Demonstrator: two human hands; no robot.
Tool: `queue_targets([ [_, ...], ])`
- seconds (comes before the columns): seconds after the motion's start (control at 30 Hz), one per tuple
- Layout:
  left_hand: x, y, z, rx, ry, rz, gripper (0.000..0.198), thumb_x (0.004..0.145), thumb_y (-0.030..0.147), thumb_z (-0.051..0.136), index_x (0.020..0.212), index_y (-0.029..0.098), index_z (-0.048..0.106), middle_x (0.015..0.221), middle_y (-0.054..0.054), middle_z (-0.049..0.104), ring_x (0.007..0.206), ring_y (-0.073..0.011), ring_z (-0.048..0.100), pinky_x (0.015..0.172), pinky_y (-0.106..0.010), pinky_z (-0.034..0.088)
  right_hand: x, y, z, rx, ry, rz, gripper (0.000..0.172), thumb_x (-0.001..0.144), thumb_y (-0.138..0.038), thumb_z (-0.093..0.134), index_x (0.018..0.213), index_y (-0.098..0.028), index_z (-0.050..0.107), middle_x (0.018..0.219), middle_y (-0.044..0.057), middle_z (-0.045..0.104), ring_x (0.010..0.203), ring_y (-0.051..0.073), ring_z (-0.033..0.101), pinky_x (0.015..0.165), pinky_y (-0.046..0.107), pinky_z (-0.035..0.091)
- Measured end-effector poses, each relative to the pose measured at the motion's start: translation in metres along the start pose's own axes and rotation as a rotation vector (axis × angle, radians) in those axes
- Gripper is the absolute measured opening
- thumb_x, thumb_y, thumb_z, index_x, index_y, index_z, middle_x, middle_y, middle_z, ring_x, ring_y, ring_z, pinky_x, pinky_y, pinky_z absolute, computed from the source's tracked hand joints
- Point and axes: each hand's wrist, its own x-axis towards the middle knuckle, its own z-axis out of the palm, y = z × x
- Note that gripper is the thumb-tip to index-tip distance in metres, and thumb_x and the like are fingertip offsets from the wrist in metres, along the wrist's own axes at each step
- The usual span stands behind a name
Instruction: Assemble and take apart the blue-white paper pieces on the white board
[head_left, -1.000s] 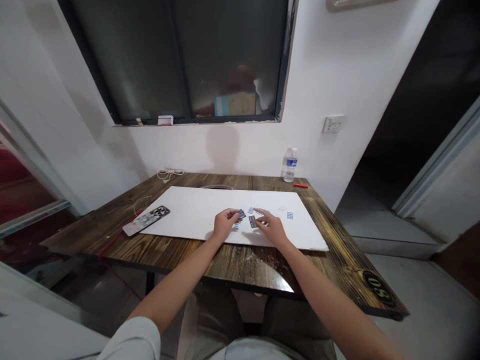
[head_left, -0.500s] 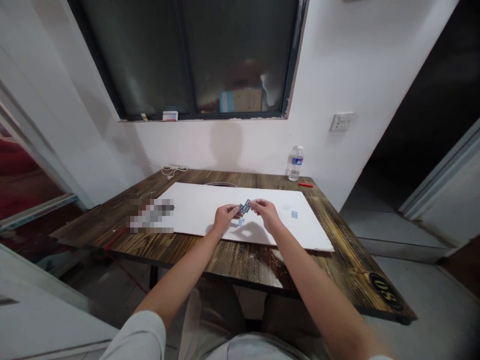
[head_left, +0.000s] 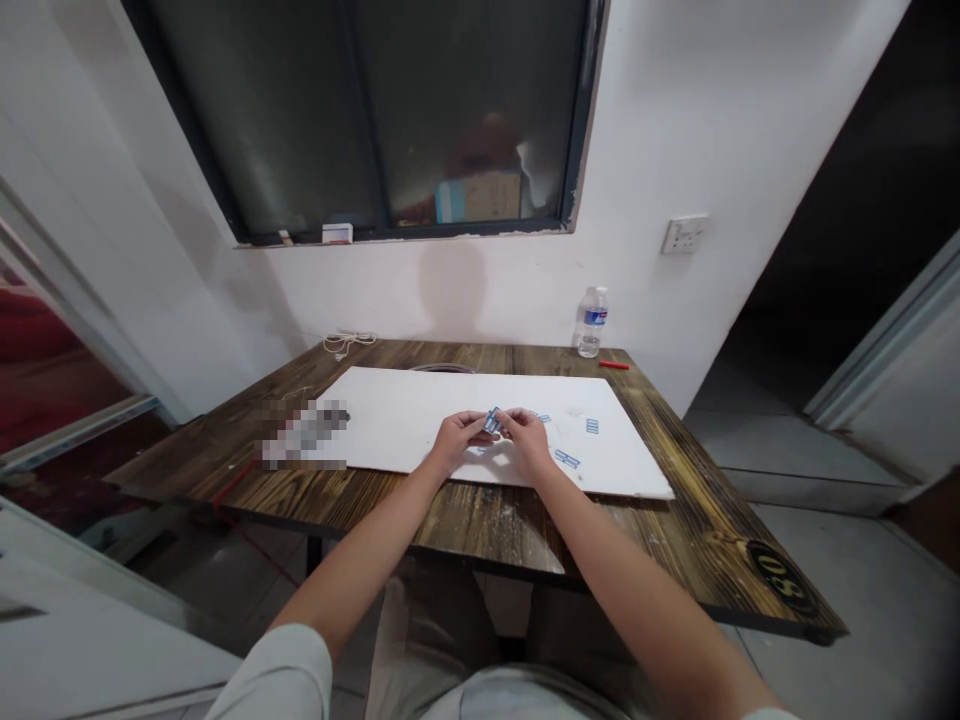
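Note:
Above the white board [head_left: 397,400], my left hand [head_left: 454,440] and my right hand [head_left: 527,436] meet at a small blue rectangular frame piece [head_left: 492,420] with slots. Fingertips of both hands pinch it, one hand on each side. Whether it is one piece or two pressed together I cannot tell. A similar blue slotted piece [head_left: 592,426] lies flat at the board's right, and another blue piece [head_left: 568,459] rests just right of my right wrist. Part of a further blue piece [head_left: 542,417] shows behind my right hand. Under my hands, a blue bit [head_left: 482,449] is mostly covered.
The board lies on a dark wooden table [head_left: 697,540]. At the back right stand a water bottle [head_left: 592,322] and a red pen-like stick [head_left: 614,365]. A white cable [head_left: 347,342] is coiled at the back left. Blurred items [head_left: 307,435] lie at the board's left end.
My hands have drawn closer together. The two blue pieces that met at an angle between them now appear as one compact shape. More blue pieces show beside my right hand.

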Motion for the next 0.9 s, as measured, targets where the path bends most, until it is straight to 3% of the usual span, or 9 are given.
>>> queue_targets([
  [0.33,0.000,0.001,0.000,-0.008,0.030,-0.019,0.051,0.061,0.052,0.082,0.085,0.010,0.069,0.069,-0.010,0.073,0.063,-0.0228,0.071,0.064,-0.033,0.058,-0.003,-0.004,0.000,-0.084,0.064,-0.075,0.043,0.055,-0.055,0.080,0.065,-0.018,0.062,0.057,0.000,0.061,0.055,0.014,0.052,0.057,0.028,0.044],
  [0.53,0.002,-0.003,-0.003,0.056,0.131,0.050,0.049,0.049,0.043,0.090,0.080,0.010,0.070,0.067,-0.006,0.073,0.058,-0.0187,0.068,0.067,-0.035,0.059,-0.003,-0.001,0.001,-0.134,0.026,-0.093,0.044,0.057,-0.058,0.078,0.067,-0.018,0.062,0.059,0.001,0.063,0.057,0.015,0.054,0.057,0.029,0.044],
  [0.73,0.003,-0.005,-0.005,0.076,0.113,0.068,0.051,0.048,0.044,0.090,0.082,0.010,0.072,0.072,-0.008,0.074,0.062,-0.0193,0.069,0.071,-0.038,0.059,0.000,0.001,0.001,-0.175,-0.020,-0.103,0.044,0.058,-0.060,0.076,0.068,-0.019,0.064,0.063,0.002,0.066,0.059,0.016,0.056,0.059,0.029,0.046],
  [0.9,0.006,-0.004,-0.006,0.059,0.184,0.097,0.052,0.045,0.042,0.091,0.081,0.010,0.071,0.072,-0.007,0.074,0.061,-0.0190,0.069,0.072,-0.039,0.059,0.015,-0.008,-0.012,-0.251,-0.013,-0.133,0.042,0.063,-0.059,0.070,0.076,-0.019,0.070,0.075,0.006,0.072,0.069,0.020,0.062,0.067,0.033,0.050],
])
